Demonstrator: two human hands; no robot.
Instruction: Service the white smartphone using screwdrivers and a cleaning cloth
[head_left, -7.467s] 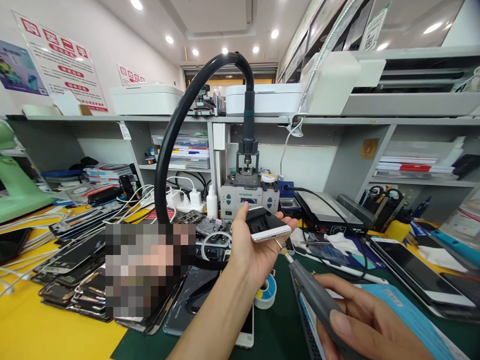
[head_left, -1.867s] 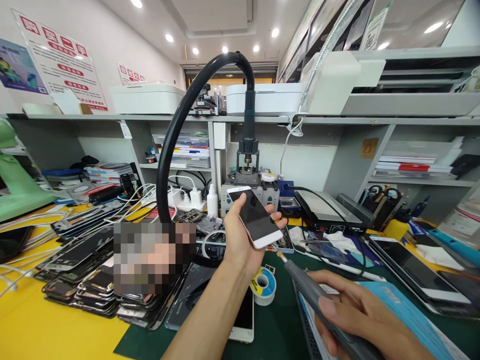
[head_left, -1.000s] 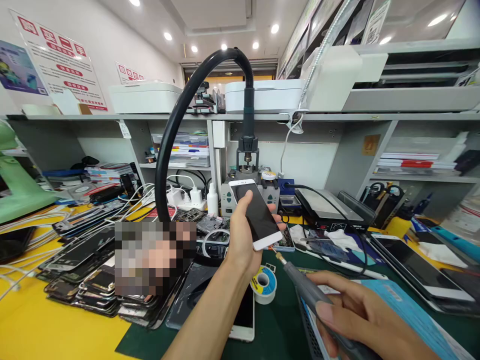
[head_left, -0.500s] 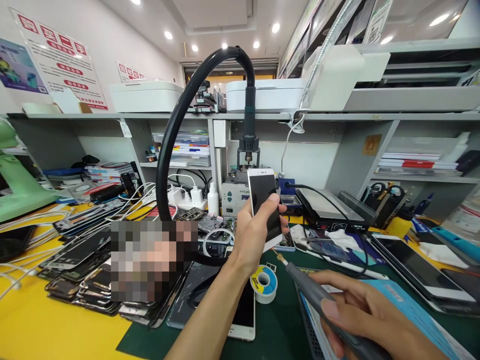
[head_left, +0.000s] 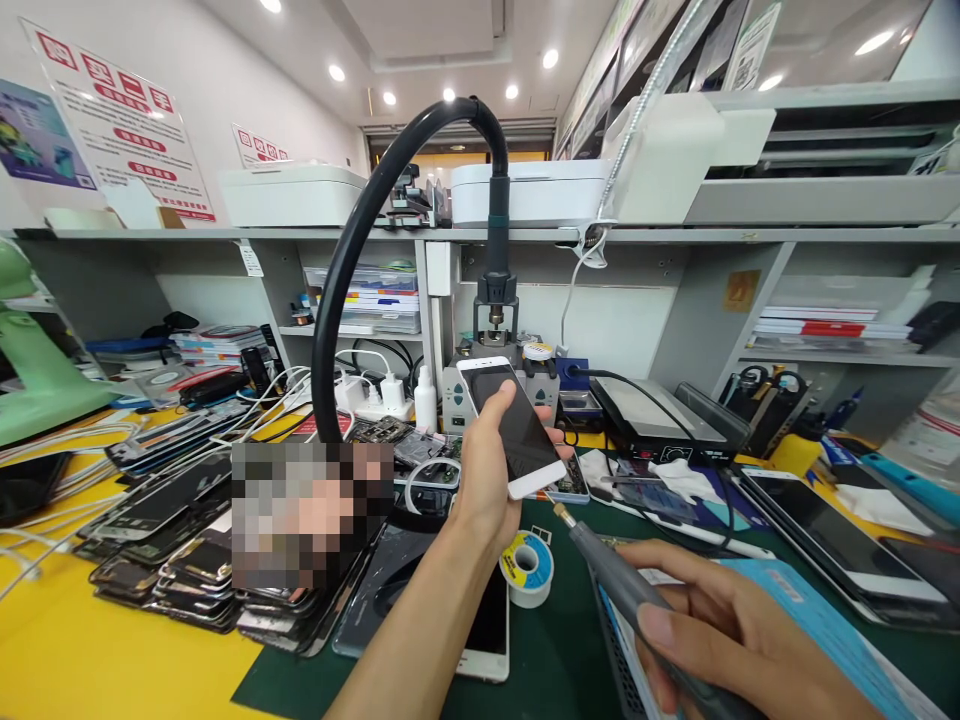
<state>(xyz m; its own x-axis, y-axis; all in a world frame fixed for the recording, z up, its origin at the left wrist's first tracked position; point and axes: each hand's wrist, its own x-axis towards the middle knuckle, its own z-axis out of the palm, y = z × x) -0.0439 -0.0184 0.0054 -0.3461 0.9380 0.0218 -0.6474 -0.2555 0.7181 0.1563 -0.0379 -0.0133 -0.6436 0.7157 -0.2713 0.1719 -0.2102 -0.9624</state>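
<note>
My left hand (head_left: 491,465) is wrapped round a white smartphone (head_left: 517,425) with a dark screen, held tilted above the bench. The thumb lies on the phone's face and fingertips show at its far edge. In my right hand (head_left: 720,620) is a grey soldering iron (head_left: 630,590), gripped like a pen. Its thin tip points up and left, close to the phone's lower edge; whether they touch I cannot tell. Below the phone stands a solder spool (head_left: 526,568) with a yellow and blue label. Another white phone (head_left: 487,625) lies on the green mat, partly behind my left forearm.
A thick black hose (head_left: 330,300) arches over the bench from the hot air station (head_left: 457,395). Stacked phone parts (head_left: 165,560) crowd the left. On the right are a heating plate (head_left: 660,415), a large white-framed device (head_left: 840,530) and a blue sheet (head_left: 810,620).
My left hand has turned the phone and lowered its top, shifting it leftward, so it now leans more. The soldering iron in my right hand has hardly moved.
</note>
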